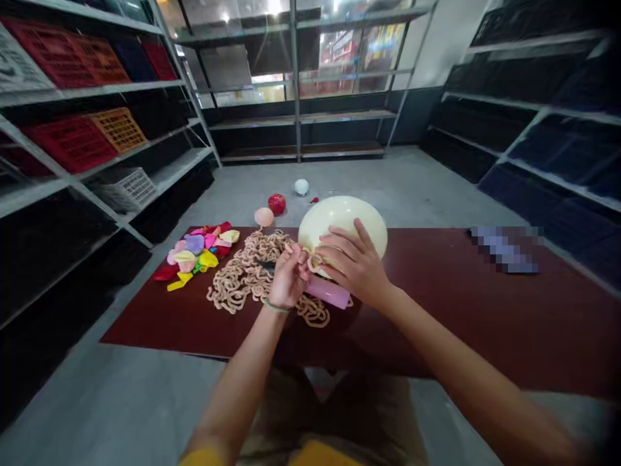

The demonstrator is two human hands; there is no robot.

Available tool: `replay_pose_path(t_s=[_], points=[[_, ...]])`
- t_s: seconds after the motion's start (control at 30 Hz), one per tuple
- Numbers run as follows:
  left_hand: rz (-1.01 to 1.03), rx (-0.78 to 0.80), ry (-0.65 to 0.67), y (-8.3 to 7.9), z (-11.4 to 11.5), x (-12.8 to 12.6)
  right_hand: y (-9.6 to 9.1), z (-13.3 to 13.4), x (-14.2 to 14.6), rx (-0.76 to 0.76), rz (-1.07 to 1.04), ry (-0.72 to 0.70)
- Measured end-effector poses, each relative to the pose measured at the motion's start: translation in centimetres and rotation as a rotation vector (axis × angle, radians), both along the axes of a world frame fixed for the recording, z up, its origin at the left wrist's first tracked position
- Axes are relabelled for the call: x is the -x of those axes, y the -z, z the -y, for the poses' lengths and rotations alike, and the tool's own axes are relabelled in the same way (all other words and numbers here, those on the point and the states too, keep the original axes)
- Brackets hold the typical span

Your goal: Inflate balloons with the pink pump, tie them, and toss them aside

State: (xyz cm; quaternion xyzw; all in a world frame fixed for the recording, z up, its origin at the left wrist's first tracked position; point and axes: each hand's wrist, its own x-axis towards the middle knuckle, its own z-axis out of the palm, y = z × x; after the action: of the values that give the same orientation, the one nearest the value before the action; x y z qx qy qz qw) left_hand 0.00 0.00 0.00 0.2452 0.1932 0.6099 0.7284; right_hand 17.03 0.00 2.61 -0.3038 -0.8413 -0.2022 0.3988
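A large inflated pale-yellow balloon rests above the far edge of the table, its neck side turned toward my hands. My left hand is closed in a pinch beside it, with a loop of beige cord at the fingertips. Whether the balloon's neck is also in that pinch is hidden. Fingers stretched out, my right hand lies against the balloon's near side, its lower fingers close to the cord loop. Beneath both hands lies a smooth pink-purple cylinder. A tangled heap of beige cord spreads out left of my left hand.
Uninflated balloons in many colours lie on the left of the dark red table. A blurred-out object is at the right. Small balloons rest beyond the table. Shelving with crates stands left; more shelves line the back and right.
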Motion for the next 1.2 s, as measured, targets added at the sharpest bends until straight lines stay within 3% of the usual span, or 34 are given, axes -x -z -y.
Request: replay_pose_path(t_s=[0.2,0.5,0.77,0.93,1.2], points=[[-0.036,-0.038,0.001,0.3,-2.7,-0.1,0.3,-1.7,0.3,0.063,-0.073,0.034],[-0.138,-0.039,-0.01,1.4,-5.5,0.7,2.4,-3.1,1.1,-0.072,-0.076,0.159],[-0.256,-0.028,-0.015,2.6,-5.1,1.0,5.4,-2.4,0.9,0.023,-0.178,0.307],[-0.332,-0.066,-0.068,2.4,-4.7,0.7,5.6,-2.1,0.5,0.134,-0.223,0.342],[-0.312,-0.11,-0.168,2.8,-4.4,0.5,5.7,-2.1,0.4,0.33,-0.311,0.286]])
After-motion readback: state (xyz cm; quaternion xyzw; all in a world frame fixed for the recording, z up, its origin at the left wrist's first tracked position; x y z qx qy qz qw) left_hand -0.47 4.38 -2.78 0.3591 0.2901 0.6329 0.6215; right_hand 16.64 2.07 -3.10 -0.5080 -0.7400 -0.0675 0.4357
